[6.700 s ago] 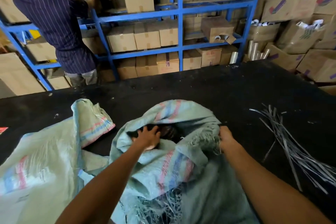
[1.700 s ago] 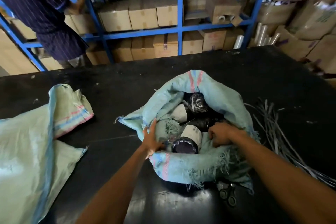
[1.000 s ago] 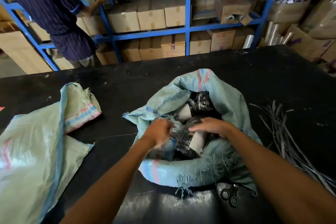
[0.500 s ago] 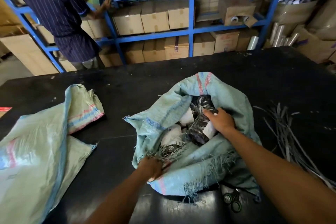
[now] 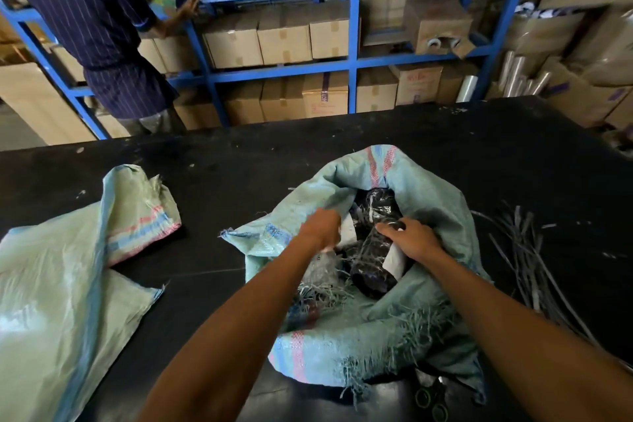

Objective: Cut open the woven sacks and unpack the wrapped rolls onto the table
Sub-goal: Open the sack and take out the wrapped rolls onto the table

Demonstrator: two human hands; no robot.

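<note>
Cut sack at near centre of table opened, rolls not unloaded; right hand gripped wrapped roll inside, left hand reaching in, grip unclear.

Two woven sacks lie on the tabletop: an opened sack near the front edge and a flat sack at the left edge. At least two black-wrapped rolls show in the opened one, a near roll and a far roll; more may be hidden. One loose bundle of cut strips lies toward the right edge. One pair of scissors sits at the front edge.
</note>
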